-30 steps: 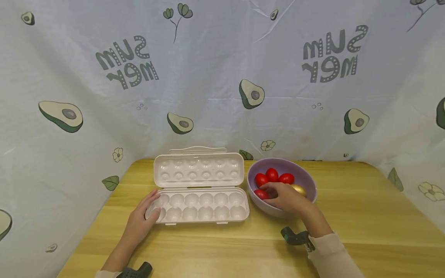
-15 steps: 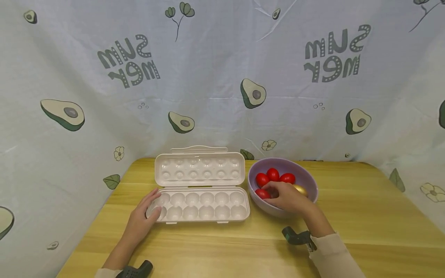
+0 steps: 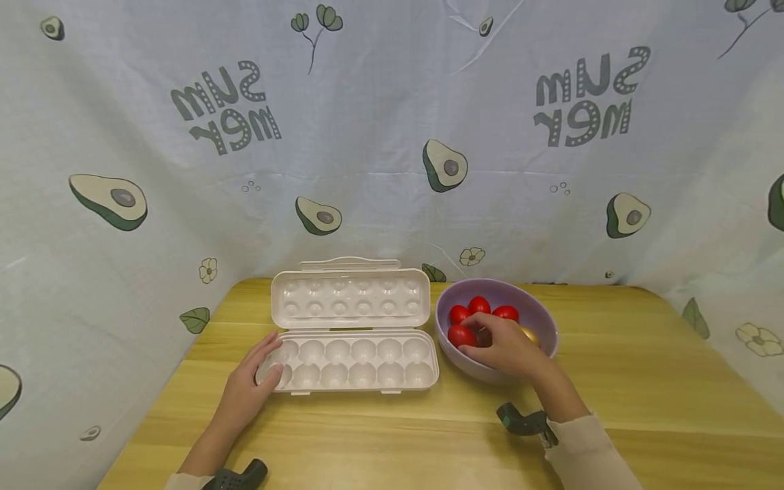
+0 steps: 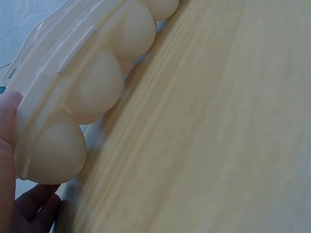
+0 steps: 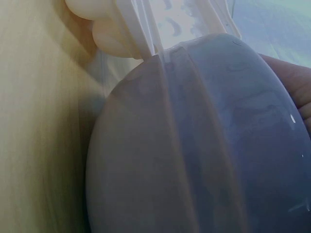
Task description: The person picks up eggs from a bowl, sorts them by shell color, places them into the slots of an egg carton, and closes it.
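Note:
A cream plastic egg box (image 3: 348, 391) lies with its lid (image 3: 351, 299) folded back, its cups holding nothing. My left hand (image 3: 245, 391) holds the tray's left end, thumb at the near side and fingers at the far side. In the left wrist view, the thumb (image 4: 7, 155) lies against the rim of the egg box (image 4: 53, 150). Inside the purple bowl (image 3: 542, 313), my right hand (image 3: 505, 346) pinches a red egg (image 3: 461, 336) between thumb and fingers. The bowl's outer wall (image 5: 194, 145) hides most of that hand in the right wrist view.
Several other red eggs (image 3: 480, 305) and a gold egg (image 3: 530, 335) lie in the bowl, partly behind the right hand. The bowl stands just right of the egg box on a wooden table (image 3: 380, 442). A printed curtain (image 3: 380, 136) hangs behind.
The red egg at my right fingers has risen slightly in the bowl, and the right fingers have shifted up with it. My left hand stays at the egg box.

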A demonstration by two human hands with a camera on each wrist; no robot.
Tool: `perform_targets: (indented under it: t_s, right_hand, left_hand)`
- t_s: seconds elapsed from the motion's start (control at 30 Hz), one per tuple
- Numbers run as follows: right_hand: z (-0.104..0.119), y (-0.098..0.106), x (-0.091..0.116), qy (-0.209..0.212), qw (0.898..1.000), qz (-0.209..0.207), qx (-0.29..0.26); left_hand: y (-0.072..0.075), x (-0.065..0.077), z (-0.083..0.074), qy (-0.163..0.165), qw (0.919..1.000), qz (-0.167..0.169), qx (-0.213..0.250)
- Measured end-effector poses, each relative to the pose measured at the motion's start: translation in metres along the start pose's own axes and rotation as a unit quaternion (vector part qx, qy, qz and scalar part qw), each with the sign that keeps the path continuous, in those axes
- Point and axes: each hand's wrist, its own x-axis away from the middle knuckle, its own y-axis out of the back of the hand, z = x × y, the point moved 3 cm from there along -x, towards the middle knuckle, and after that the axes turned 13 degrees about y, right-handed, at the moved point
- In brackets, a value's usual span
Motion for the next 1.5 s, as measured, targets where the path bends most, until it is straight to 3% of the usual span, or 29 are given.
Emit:
perform_targets:
  t_s: [0.33, 0.63, 0.87, 1.0, 1.5]
  right_hand:
    - [0.004, 0.005, 0.002, -0.015, 0.999, -0.049, 0.014]
    - [0.010, 0.006, 0.001, -0.017, 0.996, -0.078, -0.033]
    - [0.023, 0.005, -0.005, 0.031, 0.990, -0.108, -0.079]
    - [0.033, 0.002, -0.009, 0.064, 0.986, -0.108, -0.108]
    - [0.047, -0.015, -0.012, 0.073, 0.986, -0.104, -0.104]
  left_hand:
    - [0.000, -0.001, 0.002, -0.013, 0.9999, -0.001, 0.003]
    - [0.000, 0.001, 0.002, -0.020, 0.9998, -0.005, 0.007]
    - [0.000, 0.000, 0.002, -0.012, 0.9999, 0.000, 0.003]
    - [-0.001, 0.000, 0.003, -0.013, 0.9999, 0.002, 0.004]
    - [-0.001, -0.001, 0.004, -0.033, 0.9994, -0.008, 0.005]
